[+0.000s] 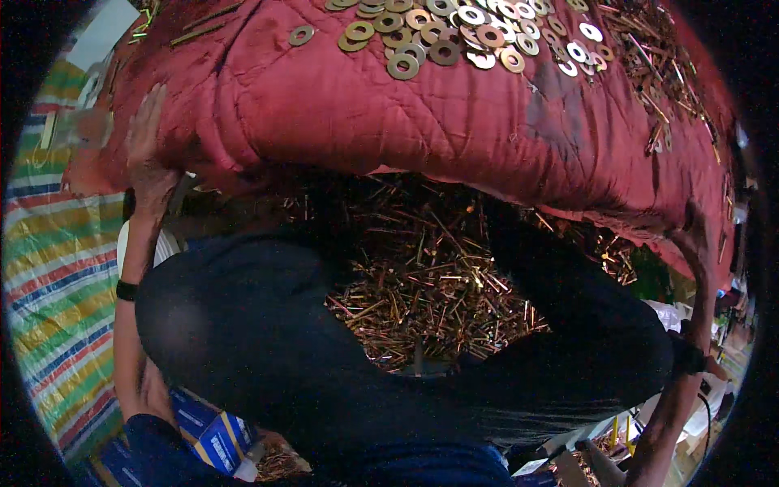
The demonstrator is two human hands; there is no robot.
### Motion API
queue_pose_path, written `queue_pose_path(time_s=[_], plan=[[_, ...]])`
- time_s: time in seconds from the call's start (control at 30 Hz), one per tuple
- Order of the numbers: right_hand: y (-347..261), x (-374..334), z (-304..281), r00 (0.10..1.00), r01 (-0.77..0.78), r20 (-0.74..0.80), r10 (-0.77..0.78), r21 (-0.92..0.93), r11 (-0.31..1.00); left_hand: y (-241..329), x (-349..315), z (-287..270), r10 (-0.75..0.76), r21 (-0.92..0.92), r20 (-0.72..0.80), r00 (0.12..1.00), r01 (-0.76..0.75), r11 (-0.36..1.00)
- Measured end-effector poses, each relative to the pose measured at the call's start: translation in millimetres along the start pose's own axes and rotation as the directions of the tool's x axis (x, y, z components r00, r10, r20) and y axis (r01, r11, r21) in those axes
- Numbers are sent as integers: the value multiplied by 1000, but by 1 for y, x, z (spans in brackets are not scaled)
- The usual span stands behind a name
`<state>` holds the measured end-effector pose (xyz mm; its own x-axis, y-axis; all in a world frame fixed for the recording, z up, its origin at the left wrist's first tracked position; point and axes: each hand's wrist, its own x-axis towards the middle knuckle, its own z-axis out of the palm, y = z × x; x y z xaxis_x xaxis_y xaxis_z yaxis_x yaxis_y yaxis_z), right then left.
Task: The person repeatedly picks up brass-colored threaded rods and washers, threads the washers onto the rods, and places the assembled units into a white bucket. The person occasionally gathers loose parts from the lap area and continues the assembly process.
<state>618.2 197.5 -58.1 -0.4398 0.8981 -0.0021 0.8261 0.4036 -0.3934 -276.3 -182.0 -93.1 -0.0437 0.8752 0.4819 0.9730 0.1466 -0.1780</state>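
Note:
A padded red cloth (pixel 324 122) spreads across the far side, with a pile of flat metal washers (pixel 443 52) on top. My left hand (pixel 149 138) rests on the cloth's left end, its fingers stretched away from me and somewhat blurred. At the right end, my right hand (pixel 691 235) is against the cloth's near edge; its fingers are dark and hard to make out. One loose washer (pixel 301 35) lies left of the pile. Long thin metal screws or bolts (pixel 661 73) are scattered at the cloth's far right.
Between my dark-clothed legs (pixel 243 325) lies a heap of long metal fasteners (pixel 438 284). Striped plastic sheeting (pixel 65 292) covers the left side. Blue-and-white boxes (pixel 219 442) stand at the lower left. Pale packaging (pixel 665 315) and clutter sit at the right.

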Motion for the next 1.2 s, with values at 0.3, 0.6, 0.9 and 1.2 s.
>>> queue_pose_path(time_s=[0.3,0.6,0.9,1.2], plan=[[11,1,8,994,90,-55,-91,-20,996,4,-4,1,-21,-22,-31,999,20,1000],[-28,3,13,998,57,12,-57,-46,997,11,1,1,-58,-51,-32,998,56,997],[-55,13,5,992,54,116,-46,-69,996,20,5,0,-102,-65,35,994,104,992],[-77,11,10,996,6,85,9,-173,985,23,6,-8,-140,46,134,981,135,990]])
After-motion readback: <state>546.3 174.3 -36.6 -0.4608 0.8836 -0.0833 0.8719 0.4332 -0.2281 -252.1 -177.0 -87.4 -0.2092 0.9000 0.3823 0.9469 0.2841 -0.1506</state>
